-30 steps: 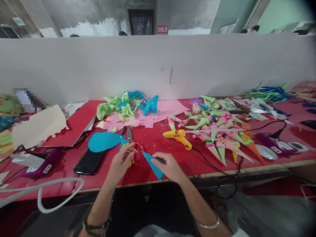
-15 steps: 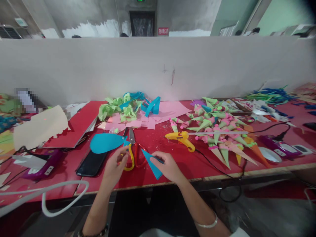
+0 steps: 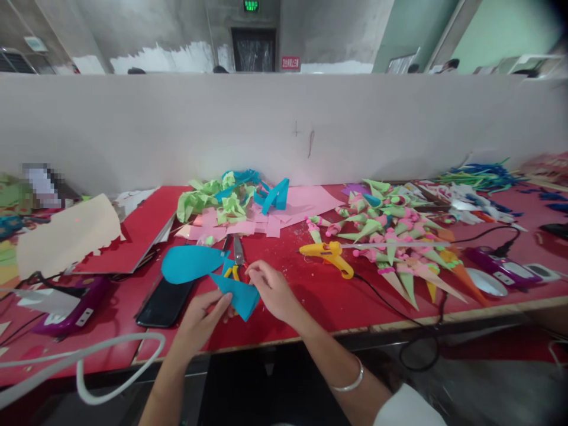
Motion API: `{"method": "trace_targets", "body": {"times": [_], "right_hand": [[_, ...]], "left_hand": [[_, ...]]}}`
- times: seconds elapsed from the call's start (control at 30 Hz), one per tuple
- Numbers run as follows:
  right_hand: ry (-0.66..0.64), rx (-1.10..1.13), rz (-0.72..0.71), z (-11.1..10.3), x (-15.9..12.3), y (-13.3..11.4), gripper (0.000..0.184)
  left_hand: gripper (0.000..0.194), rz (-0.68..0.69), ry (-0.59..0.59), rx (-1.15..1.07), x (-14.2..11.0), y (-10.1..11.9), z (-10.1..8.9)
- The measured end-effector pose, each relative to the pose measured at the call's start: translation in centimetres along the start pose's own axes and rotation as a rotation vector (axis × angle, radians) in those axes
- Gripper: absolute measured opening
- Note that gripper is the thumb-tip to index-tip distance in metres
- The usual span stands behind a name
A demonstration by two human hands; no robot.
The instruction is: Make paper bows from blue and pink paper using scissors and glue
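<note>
A folded blue paper cone [image 3: 237, 296] hangs from the fingers of my left hand [image 3: 205, 313], its wide end to the right. My right hand [image 3: 275, 293] has curled fingers at the red handle of the scissors [image 3: 238, 251]. The scissors lie on the table with their blades pointing away from me, and the cone and my right hand cover much of the handles. A flat blue paper piece [image 3: 190, 264], rounded at the left, rests partly over a black phone [image 3: 165, 303]. To the right lies a yellow hot glue gun [image 3: 328, 254].
A heap of small paper cones [image 3: 394, 231] with pink and green trims covers the right side. Green crumpled paper [image 3: 195, 201] and pink paper [image 3: 306, 201] lie at the back. Purple power strips [image 3: 501, 266] stand at both sides. A white partition [image 3: 177, 130] closes off the back.
The blue cone has passed from my right hand to my left. My right hand has moved left to the scissors' handles, which my left hand was beside earlier.
</note>
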State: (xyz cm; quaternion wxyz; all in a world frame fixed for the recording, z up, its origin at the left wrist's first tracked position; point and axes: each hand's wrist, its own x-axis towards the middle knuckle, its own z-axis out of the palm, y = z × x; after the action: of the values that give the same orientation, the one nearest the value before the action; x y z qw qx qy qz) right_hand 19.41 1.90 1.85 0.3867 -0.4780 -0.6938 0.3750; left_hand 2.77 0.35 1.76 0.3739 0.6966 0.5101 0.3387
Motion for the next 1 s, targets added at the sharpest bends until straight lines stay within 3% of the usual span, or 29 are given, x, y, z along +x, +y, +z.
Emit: {"method": "trace_targets", "body": {"times": [0.13, 0.27, 0.47, 0.7, 0.8, 1.0], "right_hand": [[0.001, -0.584, 0.146, 1.6, 1.0, -0.4, 0.033], [-0.035, -0.794, 0.259, 3.4, 2.2, -0.6, 0.044], [-0.103, -0.802, 0.322, 3.0, 3.0, -0.3, 0.023], [-0.125, -0.751, 0.308, 1.2, 2.5, 0.6, 0.032], [-0.117, -0.723, 0.282, 0.1, 2.1, 1.0, 0.035], [-0.166, -0.469, 0.233, -3.3, 0.3, 1.9, 0.015]], "left_hand": [[0.032, 0.009, 0.285, 0.081, -0.3, -0.9, -1.1], [0.025, -0.026, 0.442, 0.110, -0.3, -1.3, -1.5], [0.018, -0.002, 0.519, -0.152, -0.1, -1.6, -1.4], [0.023, 0.012, 0.471, -0.121, 0.2, -1.0, -0.9], [0.029, 0.024, 0.496, -0.103, 0.4, -1.2, -0.8], [0.026, -0.009, 0.452, -0.302, 1.0, -1.1, -0.2]]}}
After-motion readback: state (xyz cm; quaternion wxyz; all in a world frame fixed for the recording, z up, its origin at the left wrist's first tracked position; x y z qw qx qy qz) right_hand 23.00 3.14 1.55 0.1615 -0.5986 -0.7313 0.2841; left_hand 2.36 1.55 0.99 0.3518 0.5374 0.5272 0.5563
